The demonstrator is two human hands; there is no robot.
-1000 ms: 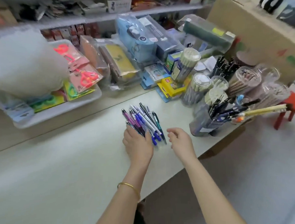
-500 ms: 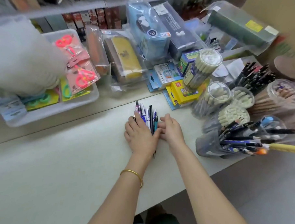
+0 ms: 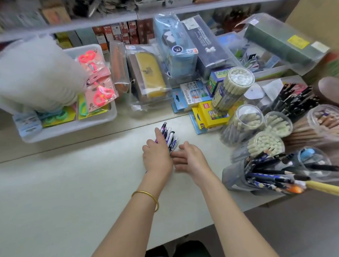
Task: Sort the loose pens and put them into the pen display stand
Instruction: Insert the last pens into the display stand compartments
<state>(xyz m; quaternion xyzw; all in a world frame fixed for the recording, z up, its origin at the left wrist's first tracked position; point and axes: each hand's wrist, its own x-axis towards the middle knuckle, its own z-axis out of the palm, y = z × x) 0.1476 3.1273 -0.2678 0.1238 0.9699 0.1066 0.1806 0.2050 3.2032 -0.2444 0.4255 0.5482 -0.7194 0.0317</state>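
Pens (image 3: 169, 137): one bundle with purple, blue and white barrels, lying on the table, ends pointing toward the shelf.
Left hand (image 3: 157, 157): laid over the bundle, fingers curled down round it.
Bangle (image 3: 146, 195): gold, on the left wrist.
Right hand (image 3: 191, 160): flat, fingers straight, tips against the bundle beside the left hand.
Table (image 3: 65, 191): pale top.
Grey pen holder (image 3: 234, 178): right of the hands, packed with dark pens and pencils leaning rightward.
Pencil tubs (image 3: 242, 121): clear, round, behind the holder.
Tray (image 3: 67, 132): white, rear left, holding packaged scissors.
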